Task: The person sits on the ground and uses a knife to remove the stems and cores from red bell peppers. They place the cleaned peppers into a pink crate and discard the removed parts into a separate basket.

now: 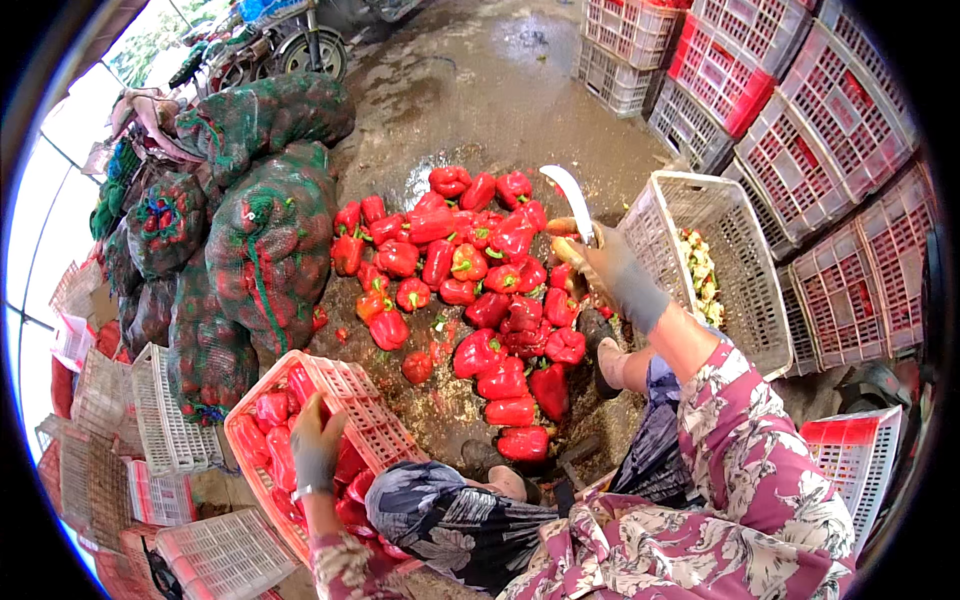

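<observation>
My gloved right hand [611, 270] grips a curved knife [571, 196] by its handle, the blade pointing up and away over the floor. On the left, my gloved left hand [316, 442] rests over the red peppers [271, 409] inside a pink plastic crate [360, 397]; its fingers are slightly bent, and whether it grasps a pepper cannot be told. Between my hands a large heap of red bell peppers [487, 289] lies on the wet floor, in front of my feet. To the right of my right hand stands a pale plastic crate [739, 247] holding pepper cores and stems [701, 277].
Full green mesh sacks [266, 240] of peppers are piled at the left. Stacked plastic crates [817, 135] rise at the right, and several more crates [225, 551] lie at the lower left. A parked motorcycle [311, 52] stands at the back left.
</observation>
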A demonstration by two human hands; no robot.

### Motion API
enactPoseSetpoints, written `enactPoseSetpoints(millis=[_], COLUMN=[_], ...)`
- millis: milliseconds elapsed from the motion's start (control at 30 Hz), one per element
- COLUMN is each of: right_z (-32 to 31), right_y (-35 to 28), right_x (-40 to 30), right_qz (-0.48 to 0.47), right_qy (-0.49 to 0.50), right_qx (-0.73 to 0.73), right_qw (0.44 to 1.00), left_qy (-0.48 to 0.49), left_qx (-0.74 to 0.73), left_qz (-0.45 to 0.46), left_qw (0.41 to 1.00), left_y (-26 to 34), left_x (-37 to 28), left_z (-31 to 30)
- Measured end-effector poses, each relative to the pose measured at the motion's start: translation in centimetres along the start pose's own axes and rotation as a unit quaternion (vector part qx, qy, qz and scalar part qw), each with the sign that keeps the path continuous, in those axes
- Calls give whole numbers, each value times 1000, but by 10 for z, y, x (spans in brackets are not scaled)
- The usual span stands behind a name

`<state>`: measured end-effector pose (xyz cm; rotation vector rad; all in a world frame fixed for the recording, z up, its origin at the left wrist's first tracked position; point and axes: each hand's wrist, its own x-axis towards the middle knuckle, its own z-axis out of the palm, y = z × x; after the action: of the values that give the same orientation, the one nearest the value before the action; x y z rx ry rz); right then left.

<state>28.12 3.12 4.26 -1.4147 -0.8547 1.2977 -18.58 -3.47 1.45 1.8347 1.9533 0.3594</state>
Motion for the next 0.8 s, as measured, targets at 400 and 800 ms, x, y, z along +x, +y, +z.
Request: enactPoseSetpoints(millis=[400,800], right_z=[-13,-34], right_y=[-36,-37], right_x=[-25,-27], right_qz=[90,88], right_qy=[48,86], right_qx=[30,55], right_qw=[994,991], left_qy=[-251,-240], left_qx=[118,125], left_qz=[168,81], left_qw=[946,959], left_y=[69,84], left_x=[111,110], left_z=[308,316])
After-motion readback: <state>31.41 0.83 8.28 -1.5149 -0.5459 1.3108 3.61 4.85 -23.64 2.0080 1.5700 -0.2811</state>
